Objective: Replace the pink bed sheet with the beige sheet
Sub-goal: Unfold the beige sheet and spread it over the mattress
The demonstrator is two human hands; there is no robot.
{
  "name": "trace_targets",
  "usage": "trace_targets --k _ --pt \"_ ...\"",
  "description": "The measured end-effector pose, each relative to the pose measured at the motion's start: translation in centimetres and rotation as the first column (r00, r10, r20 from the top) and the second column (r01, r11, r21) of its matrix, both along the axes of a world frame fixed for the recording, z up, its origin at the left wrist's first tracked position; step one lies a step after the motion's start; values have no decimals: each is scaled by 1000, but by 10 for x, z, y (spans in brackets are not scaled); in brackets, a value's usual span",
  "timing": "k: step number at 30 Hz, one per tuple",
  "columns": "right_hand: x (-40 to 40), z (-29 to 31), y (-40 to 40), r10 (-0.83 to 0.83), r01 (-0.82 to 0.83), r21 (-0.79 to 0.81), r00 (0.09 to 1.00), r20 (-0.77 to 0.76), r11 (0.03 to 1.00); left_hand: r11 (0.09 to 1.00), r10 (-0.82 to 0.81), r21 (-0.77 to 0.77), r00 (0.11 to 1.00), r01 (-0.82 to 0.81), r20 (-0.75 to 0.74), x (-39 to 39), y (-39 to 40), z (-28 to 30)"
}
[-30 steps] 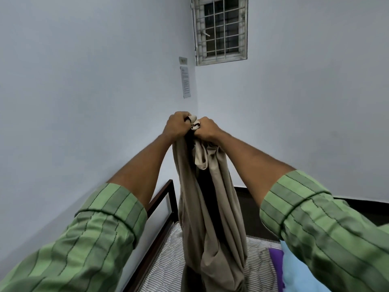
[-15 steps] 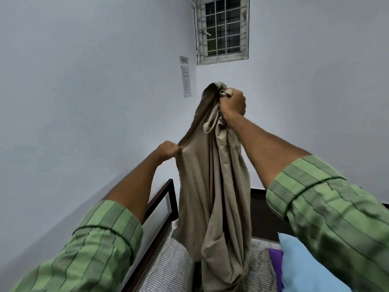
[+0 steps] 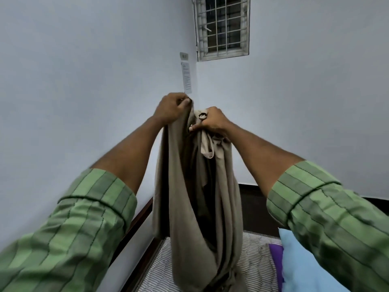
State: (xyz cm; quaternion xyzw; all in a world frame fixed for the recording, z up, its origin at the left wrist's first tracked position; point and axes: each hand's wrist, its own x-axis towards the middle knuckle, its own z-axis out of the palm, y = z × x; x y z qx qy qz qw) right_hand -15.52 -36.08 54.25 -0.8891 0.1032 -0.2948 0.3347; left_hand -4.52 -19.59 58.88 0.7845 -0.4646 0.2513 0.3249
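The beige sheet hangs bunched in long folds from both my hands, held up in front of me above the bed. My left hand grips one edge of it at the upper left. My right hand clutches a gathered bunch of the same sheet just to the right, slightly lower. The sheet's lower end reaches down to the bare striped mattress. No pink sheet is in view.
A dark wooden bed frame runs along the left wall. A light blue pillow and a purple cloth lie at the right on the mattress. A barred window and a paper notice are on the walls.
My right hand came down from its raised position and my left hand rose up the sheet's edge, so both hands are again close together at the top of the sheet.
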Motion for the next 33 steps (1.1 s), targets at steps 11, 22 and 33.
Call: trace_targets --k 11,22,33 --pt "-15 26 -31 -506 384 376 802 316 843 738 416 579 909 -346 12 37 74 -53" --pt "-27 -10 -75 7 -23 -78 980 -201 997 710 640 390 768 -586 -12 40 120 -61" --pt "-33 -7 -67 -437 438 13 899 -7 899 766 639 275 644 -581 -420 46 118 -78"
